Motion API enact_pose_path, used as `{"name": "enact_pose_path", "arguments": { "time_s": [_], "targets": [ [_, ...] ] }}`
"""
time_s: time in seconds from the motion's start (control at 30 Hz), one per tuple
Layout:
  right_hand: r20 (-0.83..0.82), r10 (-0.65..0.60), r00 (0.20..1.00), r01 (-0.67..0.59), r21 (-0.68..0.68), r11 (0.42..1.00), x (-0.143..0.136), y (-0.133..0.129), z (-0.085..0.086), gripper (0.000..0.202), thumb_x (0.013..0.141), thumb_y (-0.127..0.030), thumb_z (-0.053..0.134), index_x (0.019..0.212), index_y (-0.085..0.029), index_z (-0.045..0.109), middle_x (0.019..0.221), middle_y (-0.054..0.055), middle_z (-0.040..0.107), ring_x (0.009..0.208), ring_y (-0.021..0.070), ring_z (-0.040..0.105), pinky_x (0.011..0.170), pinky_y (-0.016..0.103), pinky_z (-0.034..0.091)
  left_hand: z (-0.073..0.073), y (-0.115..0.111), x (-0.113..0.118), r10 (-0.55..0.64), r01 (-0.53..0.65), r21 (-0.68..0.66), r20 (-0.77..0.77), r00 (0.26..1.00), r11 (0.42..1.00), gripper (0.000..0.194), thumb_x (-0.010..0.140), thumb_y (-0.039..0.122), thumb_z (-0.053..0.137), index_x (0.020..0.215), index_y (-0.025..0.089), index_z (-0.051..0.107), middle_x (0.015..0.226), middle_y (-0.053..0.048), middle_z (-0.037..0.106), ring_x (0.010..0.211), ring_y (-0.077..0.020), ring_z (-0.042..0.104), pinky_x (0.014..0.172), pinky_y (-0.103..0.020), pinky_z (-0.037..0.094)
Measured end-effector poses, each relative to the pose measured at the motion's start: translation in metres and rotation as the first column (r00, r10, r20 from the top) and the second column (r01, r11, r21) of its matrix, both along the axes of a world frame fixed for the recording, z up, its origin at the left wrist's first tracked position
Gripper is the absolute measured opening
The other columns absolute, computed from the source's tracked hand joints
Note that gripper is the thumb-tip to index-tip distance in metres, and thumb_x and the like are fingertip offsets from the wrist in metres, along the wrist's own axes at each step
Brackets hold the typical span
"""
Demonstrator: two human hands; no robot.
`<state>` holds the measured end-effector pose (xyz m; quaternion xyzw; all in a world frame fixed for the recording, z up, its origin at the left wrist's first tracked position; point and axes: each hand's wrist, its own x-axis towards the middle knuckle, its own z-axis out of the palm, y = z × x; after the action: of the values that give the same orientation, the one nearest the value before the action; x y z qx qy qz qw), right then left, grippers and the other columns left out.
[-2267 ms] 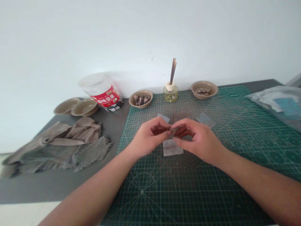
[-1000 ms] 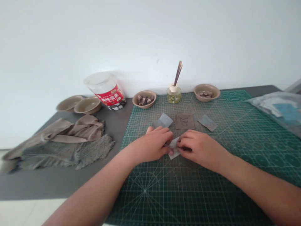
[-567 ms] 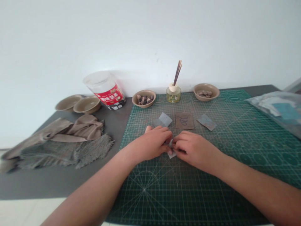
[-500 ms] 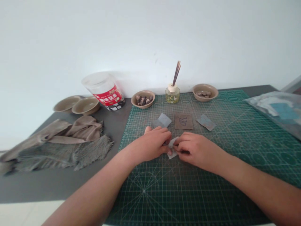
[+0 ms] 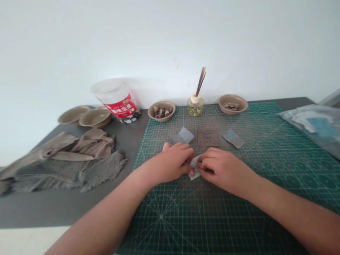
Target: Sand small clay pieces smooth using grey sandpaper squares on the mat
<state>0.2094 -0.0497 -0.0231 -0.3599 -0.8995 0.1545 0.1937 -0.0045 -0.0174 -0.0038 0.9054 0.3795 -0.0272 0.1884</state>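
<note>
A small pale grey sheet (image 5: 195, 172), which looks like a piece of sandpaper, lies on the green cutting mat (image 5: 186, 219) between my hands. My left hand (image 5: 172, 162) is closed, its curled fingertips pressing down the sheet's left side. From the right, my right hand (image 5: 221, 168) pinches something small and dark against the sheet; the fingers mostly hide it. Just beyond are a brown square (image 5: 208, 137) marked "320", a folded pale grey sheet (image 5: 186, 135) and a worn grey sheet (image 5: 233, 138).
Along the wall stand a bowl of brown nut-like pieces (image 5: 161, 111), a reed diffuser (image 5: 196, 105) and a bowl with flatter brown pieces (image 5: 232, 104). To the left are a tilted plastic tub (image 5: 117, 101), two bowls (image 5: 95, 117) and crumpled cloths (image 5: 66, 159). A plastic bag (image 5: 316, 122) lies right.
My right hand's fingertips have shifted very slightly on the sheet, while my left hand stays in place. The camera view has moved a little.
</note>
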Motion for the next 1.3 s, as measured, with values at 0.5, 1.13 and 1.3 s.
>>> {"name": "enact_pose_path", "arguments": {
  "time_s": [0.5,1.13,1.3],
  "targets": [
    [-0.585,-0.57,0.577,-0.368,-0.809,0.458,0.004,0.01,0.006,0.013,0.083,-0.021,0.077,0.094,-0.017,0.072,0.084,0.0,0.07,0.073,0.0126,0.066,0.068,0.025,0.054,0.001,0.001,-0.001,-0.047,0.046,0.01,0.034,0.998,0.999,0.02,0.09,0.037,0.069,0.099,0.022,0.06,0.104,-0.003,0.064,0.105,-0.0268,0.055,0.082,-0.04,0.032],
    [-0.583,-0.675,0.453,-0.385,-0.81,0.442,0.003,0.009,0.007,0.019,0.082,-0.015,0.07,0.099,-0.018,0.077,0.087,0.002,0.07,0.071,0.011,0.061,0.067,0.025,0.049,0.0,0.004,-0.002,-0.057,0.06,-0.036,0.082,0.995,0.998,0.014,0.092,0.031,0.062,0.094,0.021,0.053,0.102,-0.001,0.065,0.101,-0.0238,0.056,0.083,-0.039,0.033],
    [-0.581,-0.659,0.478,-0.362,-0.814,0.455,0.002,0.01,0.007,0.02,0.08,-0.014,0.068,0.097,-0.017,0.077,0.09,0.004,0.071,0.072,0.0119,0.059,0.067,0.026,0.047,0.002,0.004,-0.002,-0.062,0.066,-0.043,0.089,0.994,0.997,0.023,0.092,0.029,0.061,0.114,0.024,0.054,0.113,-0.003,0.065,0.108,-0.0248,0.056,0.085,-0.039,0.034]
  ]
}}
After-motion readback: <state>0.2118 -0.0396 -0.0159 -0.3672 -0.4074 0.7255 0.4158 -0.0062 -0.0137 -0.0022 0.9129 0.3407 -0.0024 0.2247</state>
